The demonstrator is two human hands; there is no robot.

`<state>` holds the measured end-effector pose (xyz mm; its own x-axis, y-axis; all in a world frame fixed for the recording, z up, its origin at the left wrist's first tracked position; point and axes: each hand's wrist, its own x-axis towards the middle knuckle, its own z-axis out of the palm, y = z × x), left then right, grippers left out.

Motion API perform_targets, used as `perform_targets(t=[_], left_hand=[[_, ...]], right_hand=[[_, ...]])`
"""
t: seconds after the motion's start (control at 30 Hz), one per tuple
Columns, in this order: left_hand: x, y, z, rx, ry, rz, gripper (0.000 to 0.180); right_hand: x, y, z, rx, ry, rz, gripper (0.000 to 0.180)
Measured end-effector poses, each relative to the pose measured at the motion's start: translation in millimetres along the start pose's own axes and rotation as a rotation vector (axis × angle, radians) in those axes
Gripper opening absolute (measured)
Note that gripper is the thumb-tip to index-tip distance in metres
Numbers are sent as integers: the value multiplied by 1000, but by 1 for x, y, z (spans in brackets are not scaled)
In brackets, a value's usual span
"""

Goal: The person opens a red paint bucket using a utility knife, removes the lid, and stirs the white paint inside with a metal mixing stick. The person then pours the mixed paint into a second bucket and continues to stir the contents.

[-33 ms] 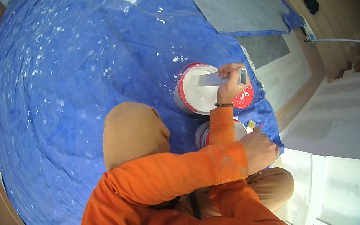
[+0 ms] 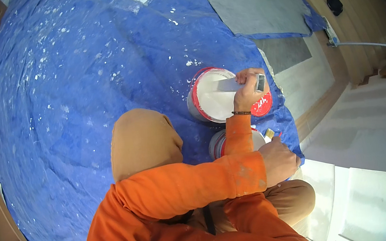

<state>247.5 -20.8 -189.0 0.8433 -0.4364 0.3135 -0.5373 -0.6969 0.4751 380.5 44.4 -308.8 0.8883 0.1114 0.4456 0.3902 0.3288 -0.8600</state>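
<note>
A large bucket [image 2: 194, 105] with a red rim holds white paint [image 2: 212, 100] or a similar thick liquid. Over its right side my right hand [image 2: 249, 89] is closed around a flat, silvery metal tool [image 2: 228, 85] with a dark end; its blade reaches across the white surface. My left forearm crosses above the right one. Closed, my left hand [image 2: 278, 160] is beside a second, smaller bucket [image 2: 217, 144], partly hidden by my right sleeve. The pale bristles of a brush [image 2: 269, 134] show just past its fingers; what those fingers grip is hidden.
A blue tarp [image 2: 75, 87], spotted with white, covers the floor under the buckets. A red lid [image 2: 261, 106] lies right of the large bucket. Grey sheeting [image 2: 260, 2] is spread at the far right, by wooden stairs [image 2: 355, 14]. My bent knee [image 2: 142, 142] is left of the buckets.
My right hand and the metal tool have shifted very slightly to the right over the bucket. My left hand looks unmoved.
</note>
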Motion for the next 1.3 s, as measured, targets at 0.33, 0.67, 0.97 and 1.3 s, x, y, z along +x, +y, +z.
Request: perform_targets(t=[0.33, 0.67, 0.97, 1.3], left_hand=[[-2, -1, 2, 0, 38, -7, 20], [-2, 3, -3, -23, 22, -28, 15], [-8, 2, 2, 68, 135, -6, 19], [-7, 3, 4, 20, 42, -59, 20]], right_hand=[[1, -1, -2, 259, -2, 58, 14], [1, 0, -4, 202, -158, 170, 17], [10, 1, -6, 11, -89, 205, 10], [15, -9, -14, -84, -276, 226, 15]])
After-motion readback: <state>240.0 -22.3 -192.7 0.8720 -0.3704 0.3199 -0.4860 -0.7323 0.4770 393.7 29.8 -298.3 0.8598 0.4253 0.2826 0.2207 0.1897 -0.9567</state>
